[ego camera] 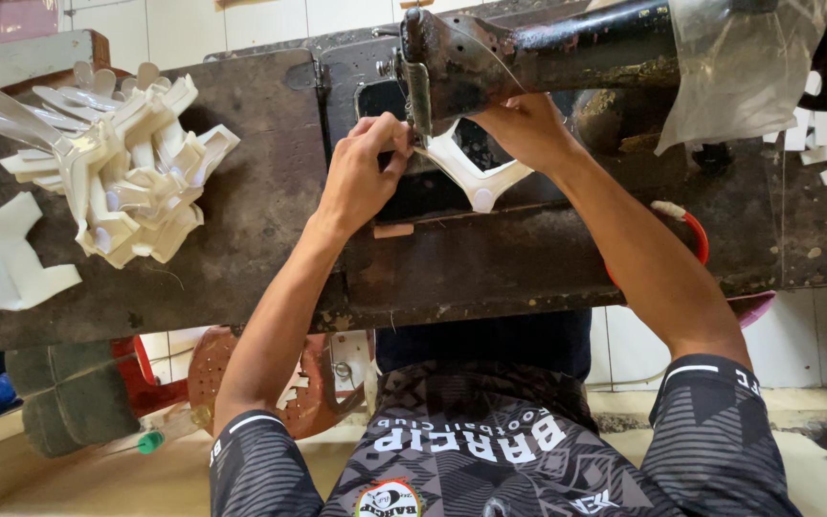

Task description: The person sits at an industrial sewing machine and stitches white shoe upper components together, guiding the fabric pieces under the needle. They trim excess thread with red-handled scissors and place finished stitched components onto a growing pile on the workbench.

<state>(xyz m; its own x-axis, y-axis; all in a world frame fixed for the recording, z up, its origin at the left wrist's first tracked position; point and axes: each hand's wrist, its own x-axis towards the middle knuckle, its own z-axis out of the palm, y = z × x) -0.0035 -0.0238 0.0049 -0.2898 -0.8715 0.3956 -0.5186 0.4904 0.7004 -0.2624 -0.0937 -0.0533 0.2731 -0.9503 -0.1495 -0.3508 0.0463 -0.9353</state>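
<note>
Working at the dark, worn table point(241, 191), we keep both hands up under the head of the old black sewing machine point(528, 48), which reaches across above our right forearm. Well off to the left of our left hand point(361, 177) sits a heap of white cut pieces point(126, 172), and further left again one larger white piece point(2, 258) lies flat at the table's edge. Between our hands lies the white strap-shaped piece point(476, 177), right at the needle. Our left hand pinches its near end with thumb and fingertips closed on it; our right hand point(528, 129) presses on its far side, fingers curled and partly hidden beneath the machine.
</note>
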